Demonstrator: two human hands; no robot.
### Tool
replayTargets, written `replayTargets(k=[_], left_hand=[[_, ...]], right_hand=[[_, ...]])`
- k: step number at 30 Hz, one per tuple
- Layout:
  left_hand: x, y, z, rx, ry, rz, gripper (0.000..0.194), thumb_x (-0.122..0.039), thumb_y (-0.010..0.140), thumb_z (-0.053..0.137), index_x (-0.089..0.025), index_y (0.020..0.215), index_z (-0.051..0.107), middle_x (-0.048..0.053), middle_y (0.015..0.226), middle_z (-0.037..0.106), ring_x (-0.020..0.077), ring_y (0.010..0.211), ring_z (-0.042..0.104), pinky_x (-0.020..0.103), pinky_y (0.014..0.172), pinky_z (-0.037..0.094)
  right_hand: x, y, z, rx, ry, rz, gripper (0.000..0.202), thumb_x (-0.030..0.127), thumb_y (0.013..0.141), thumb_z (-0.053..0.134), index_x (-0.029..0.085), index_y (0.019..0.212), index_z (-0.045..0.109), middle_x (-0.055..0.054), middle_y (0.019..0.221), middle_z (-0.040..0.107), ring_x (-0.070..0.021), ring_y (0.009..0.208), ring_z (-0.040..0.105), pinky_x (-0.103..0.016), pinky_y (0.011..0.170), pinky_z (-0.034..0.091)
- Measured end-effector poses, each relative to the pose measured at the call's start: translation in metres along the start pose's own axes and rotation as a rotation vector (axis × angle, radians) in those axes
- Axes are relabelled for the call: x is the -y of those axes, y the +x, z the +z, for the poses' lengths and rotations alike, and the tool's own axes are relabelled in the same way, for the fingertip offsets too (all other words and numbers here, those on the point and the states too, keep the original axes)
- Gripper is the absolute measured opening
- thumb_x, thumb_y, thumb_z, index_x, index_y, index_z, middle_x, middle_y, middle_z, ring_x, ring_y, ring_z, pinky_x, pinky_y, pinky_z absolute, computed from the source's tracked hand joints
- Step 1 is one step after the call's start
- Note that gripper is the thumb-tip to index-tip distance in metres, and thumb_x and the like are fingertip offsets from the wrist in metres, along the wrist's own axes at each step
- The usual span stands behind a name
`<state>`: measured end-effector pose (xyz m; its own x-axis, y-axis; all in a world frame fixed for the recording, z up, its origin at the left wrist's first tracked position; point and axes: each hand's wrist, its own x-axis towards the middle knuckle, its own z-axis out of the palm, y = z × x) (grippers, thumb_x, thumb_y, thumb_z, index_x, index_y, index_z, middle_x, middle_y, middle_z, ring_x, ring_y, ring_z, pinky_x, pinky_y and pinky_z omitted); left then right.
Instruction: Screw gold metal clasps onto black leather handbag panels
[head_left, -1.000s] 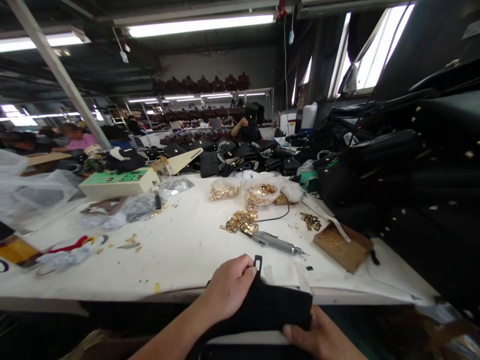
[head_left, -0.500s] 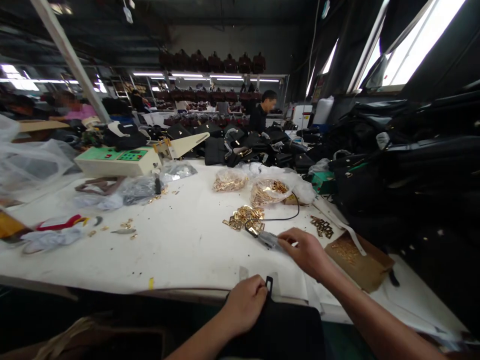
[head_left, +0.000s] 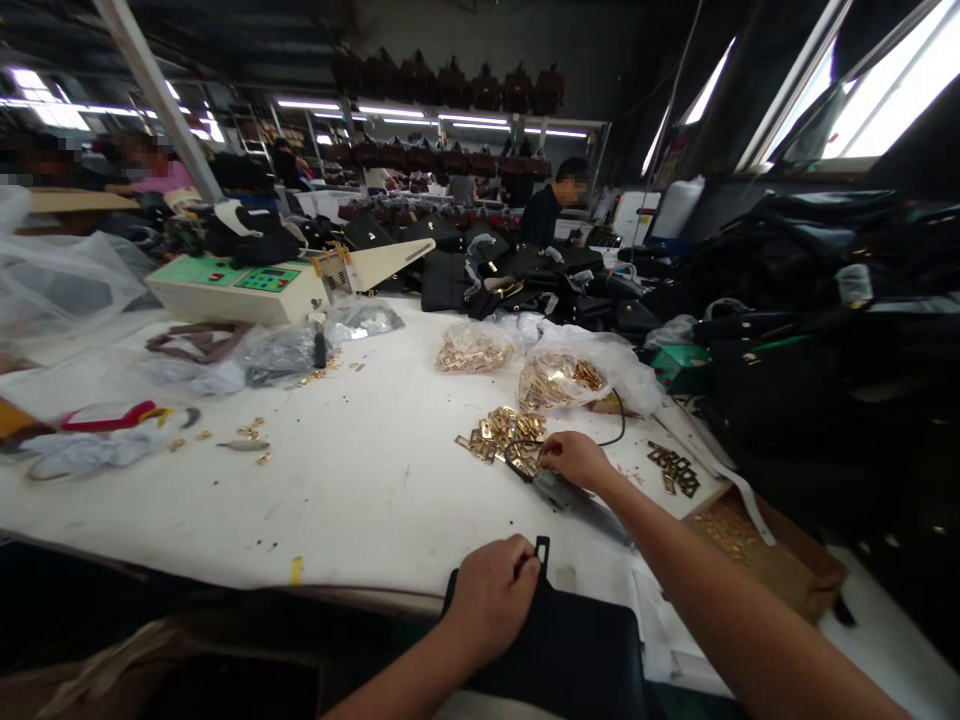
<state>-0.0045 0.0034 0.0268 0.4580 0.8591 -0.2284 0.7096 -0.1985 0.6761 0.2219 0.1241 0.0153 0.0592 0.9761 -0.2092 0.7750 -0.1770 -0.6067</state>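
Observation:
My left hand [head_left: 495, 590] is closed on a black bag panel [head_left: 577, 650] at the table's front edge. A narrow tab with a slot [head_left: 541, 550] sticks up beside its thumb. Farther out, my right hand [head_left: 579, 462] reaches to the near right side of a pile of gold metal plates [head_left: 499, 432]. Its fingers are bent together at the pile, and whatever they pinch is too small to make out. Just below that hand lies a grey tool [head_left: 553, 490] with a dark cord [head_left: 616, 425].
Clear bags of gold parts [head_left: 555, 380] stand behind the pile. To the right are dark slotted plates [head_left: 673, 470] and a cardboard box of small pieces [head_left: 795, 570]. A green-topped machine [head_left: 232, 285] stands at the back left. Black bags [head_left: 810, 360] are heaped along the right.
My right hand has left the grey tool and moved forward to the gold plates. My left hand keeps its hold on the black panel. The view has shifted slightly.

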Motion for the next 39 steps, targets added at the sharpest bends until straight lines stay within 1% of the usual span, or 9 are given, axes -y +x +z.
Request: replayTargets(k=[4, 7, 10, 15, 19, 23, 33, 36, 39], left_hand=[[0.001, 0.001, -0.001, 0.021, -0.083, 0.002, 0.023, -0.033, 0.095, 0.046, -0.022, 0.082, 0.063, 0.0, 0.077, 0.066, 0.0173, 0.076, 0.06, 0.027, 0.068, 0.035], [0.002, 0.001, -0.002, 0.019, -0.134, -0.016, 0.024, -0.034, 0.094, 0.047, -0.022, 0.08, 0.063, -0.001, 0.076, 0.065, 0.017, 0.075, 0.059, 0.026, 0.067, 0.035], [0.001, 0.001, -0.002, 0.015, -0.172, -0.006, 0.025, -0.036, 0.093, 0.047, -0.022, 0.08, 0.063, -0.001, 0.076, 0.064, 0.0168, 0.074, 0.058, 0.026, 0.066, 0.036], [0.0, -0.007, -0.001, -0.021, -0.213, 0.054, 0.028, -0.039, 0.094, 0.047, -0.021, 0.08, 0.063, -0.001, 0.077, 0.063, 0.0171, 0.076, 0.057, 0.025, 0.069, 0.038], [0.0, -0.018, 0.004, -0.064, -0.265, 0.094, 0.028, -0.04, 0.095, 0.048, -0.02, 0.085, 0.065, -0.001, 0.08, 0.063, 0.0166, 0.078, 0.057, 0.025, 0.072, 0.04], [-0.001, -0.023, 0.01, -0.086, -0.381, 0.092, 0.031, -0.044, 0.096, 0.05, -0.019, 0.094, 0.069, -0.001, 0.077, 0.062, 0.0149, 0.072, 0.053, 0.024, 0.068, 0.038], [0.004, -0.014, 0.02, -0.091, -0.521, 0.083, 0.036, -0.048, 0.094, 0.056, -0.018, 0.089, 0.073, -0.001, 0.074, 0.063, 0.0152, 0.07, 0.052, 0.026, 0.066, 0.038], [0.006, -0.011, 0.02, -0.088, -0.527, 0.068, 0.036, -0.049, 0.093, 0.057, -0.017, 0.088, 0.073, -0.001, 0.071, 0.06, 0.0144, 0.067, 0.05, 0.026, 0.064, 0.036], [0.006, -0.009, 0.02, -0.078, -0.535, 0.054, 0.036, -0.049, 0.093, 0.057, -0.017, 0.086, 0.072, -0.002, 0.067, 0.058, 0.0135, 0.063, 0.048, 0.026, 0.06, 0.035]], right_hand=[[-0.007, -0.004, -0.01, 0.022, 0.316, 0.06, 0.018, 0.034, 0.08, 0.072, 0.017, 0.08, 0.068, -0.006, 0.077, 0.072, -0.0187, 0.074, 0.067, -0.027, 0.062, 0.047], [-0.009, -0.021, -0.021, 0.04, 0.543, 0.068, 0.029, 0.045, 0.08, 0.072, 0.017, 0.085, 0.064, -0.01, 0.089, 0.074, -0.019, 0.078, 0.071, -0.027, 0.063, 0.051], [-0.004, -0.053, -0.028, 0.05, 0.7, 0.049, 0.037, 0.048, 0.078, 0.075, 0.017, 0.093, 0.062, -0.01, 0.095, 0.075, -0.0192, 0.079, 0.072, -0.027, 0.064, 0.052], [0.007, -0.114, -0.018, 0.037, 0.943, 0.011, 0.05, 0.045, 0.075, 0.083, 0.017, 0.112, 0.062, -0.003, 0.078, 0.072, -0.0169, 0.068, 0.068, -0.026, 0.06, 0.047], [0.011, -0.145, -0.004, -0.014, 0.951, -0.004, 0.043, 0.046, 0.075, 0.083, 0.017, 0.102, 0.066, -0.003, 0.08, 0.072, -0.0173, 0.069, 0.068, -0.027, 0.061, 0.046], [0.012, -0.156, 0.008, 0.013, 0.943, -0.005, 0.04, 0.047, 0.075, 0.081, 0.017, 0.099, 0.069, -0.003, 0.081, 0.072, -0.0166, 0.066, 0.067, -0.027, 0.06, 0.045], [0.003, -0.161, 0.02, 0.268, 0.767, -0.103, 0.045, 0.061, 0.091, 0.062, 0.018, 0.1, 0.074, -0.005, 0.08, 0.07, -0.0187, 0.075, 0.065, -0.03, 0.071, 0.05], [-0.002, -0.16, 0.021, 0.208, 0.701, -0.175, 0.042, 0.058, 0.089, 0.066, 0.018, 0.091, 0.076, -0.005, 0.09, 0.069, -0.0191, 0.081, 0.063, -0.03, 0.072, 0.05], [-0.002, -0.157, 0.023, 0.158, 0.685, -0.14, 0.041, 0.056, 0.089, 0.066, 0.017, 0.085, 0.076, -0.005, 0.081, 0.068, -0.0167, 0.071, 0.059, -0.029, 0.066, 0.047]])
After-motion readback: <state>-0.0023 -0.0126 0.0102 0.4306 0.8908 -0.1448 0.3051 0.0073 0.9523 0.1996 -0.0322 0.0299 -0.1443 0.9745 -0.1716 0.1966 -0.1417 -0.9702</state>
